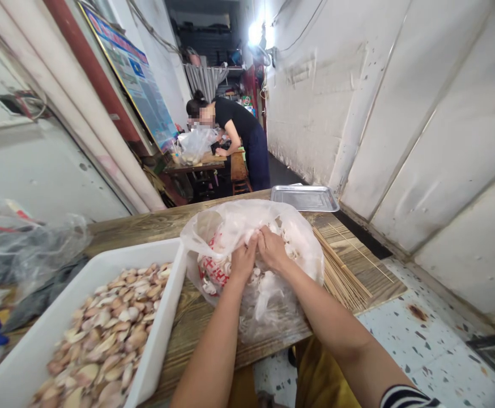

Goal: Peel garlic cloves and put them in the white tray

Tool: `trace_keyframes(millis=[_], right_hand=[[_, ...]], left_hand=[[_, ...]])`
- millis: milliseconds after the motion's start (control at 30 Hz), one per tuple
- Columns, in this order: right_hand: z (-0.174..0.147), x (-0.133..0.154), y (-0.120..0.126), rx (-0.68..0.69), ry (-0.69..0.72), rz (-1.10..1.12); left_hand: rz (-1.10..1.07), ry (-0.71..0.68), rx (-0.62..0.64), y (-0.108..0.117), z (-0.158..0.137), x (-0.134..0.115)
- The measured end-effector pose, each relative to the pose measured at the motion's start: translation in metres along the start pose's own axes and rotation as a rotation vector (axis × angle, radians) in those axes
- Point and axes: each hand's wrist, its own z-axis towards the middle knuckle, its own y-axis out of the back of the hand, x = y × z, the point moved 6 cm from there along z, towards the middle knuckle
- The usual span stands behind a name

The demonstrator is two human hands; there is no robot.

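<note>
Working with both bare hands down in a big translucent plastic bag (315,249), so I'll use the bag as the landmark. It sits on the wooden counter (145,228), mouth open, with pale papery bits (290,249) and some red printing (216,272) showing inside. Left hand (243,262) and right hand (273,250) are close together over the bag's mouth, fingertips meeting around something whitish. Honestly can't tell if either grip is clamped on a piece or just on plastic, since the fingers cover it.

It's crowded around there. Left of the bag is a white tub (161,334) loaded with garlic cloves (111,323), its far corner right up against the bag, so not much elbow room. Farther left, past the tub, there's a heap of crumpled clear plastic (47,243). On the bag's right side, a bundle of thin sticks (341,272) crowds in, with one loose stick (360,252) lying beyond it. A metal tray (304,198) is behind the bag. Way past the bag, a co-worker (241,122) bends over another counter (196,165).
</note>
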Motion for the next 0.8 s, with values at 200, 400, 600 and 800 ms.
trace_keyframes(millis=[200, 400, 600, 800], right_hand=[[-0.005, 0.018, 0.006, 0.008, 0.169, 0.203], [0.002, 0.007, -0.002, 0.065, -0.04, 0.574], [0.012, -0.02, 0.004, -0.136, -0.137, 0.523], [0.016, -0.033, -0.012, 0.003, -0.224, 0.618]], left_hand=[[0.026, -0.107, -0.113, 0.011, -0.002, 0.0], [0.088, -0.143, -0.204, 0.013, -0.005, -0.002], [0.191, -0.055, -0.147, 0.005, 0.002, 0.002], [0.282, -0.049, -0.075, 0.009, 0.007, 0.012]])
